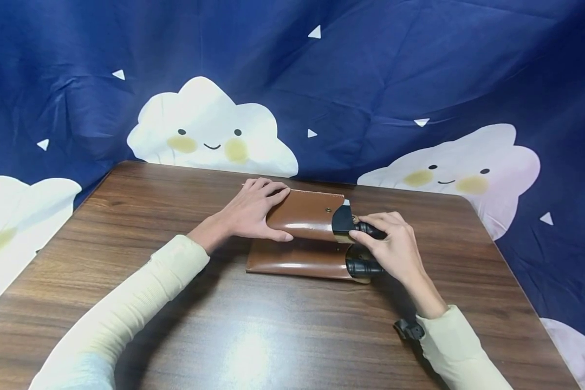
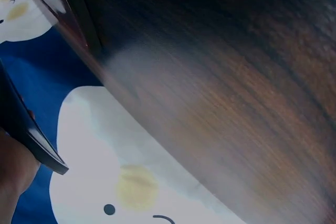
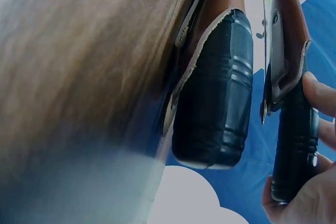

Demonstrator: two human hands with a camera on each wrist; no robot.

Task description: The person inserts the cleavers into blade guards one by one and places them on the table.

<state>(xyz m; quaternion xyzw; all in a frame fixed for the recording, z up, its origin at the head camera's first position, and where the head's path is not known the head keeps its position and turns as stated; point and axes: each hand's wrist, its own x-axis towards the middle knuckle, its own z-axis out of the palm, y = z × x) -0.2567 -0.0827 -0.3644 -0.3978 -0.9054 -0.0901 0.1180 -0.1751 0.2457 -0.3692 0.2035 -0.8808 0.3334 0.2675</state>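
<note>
Two glossy brown leather sheaths appear in the head view, each with a black ribbed handle at its right end; what lies inside them is mostly hidden. My left hand [image 1: 251,212] grips the farther sheath [image 1: 304,214], its thumb along the near edge and its fingers over the far edge. With my right hand [image 1: 395,246], I hold that sheath's black handle [image 3: 294,145], fingers curled round it. This sheath is raised and tilted. Nearer me, the other sheath [image 1: 297,264] rests on the table, its thicker handle [image 3: 215,98] untouched.
The brown wood-grain table [image 1: 214,330] extends on all sides of the sheaths. Behind it hangs a blue cloth [image 1: 351,70] printed with white smiling clouds. A black strap [image 1: 409,329] is at my right wrist.
</note>
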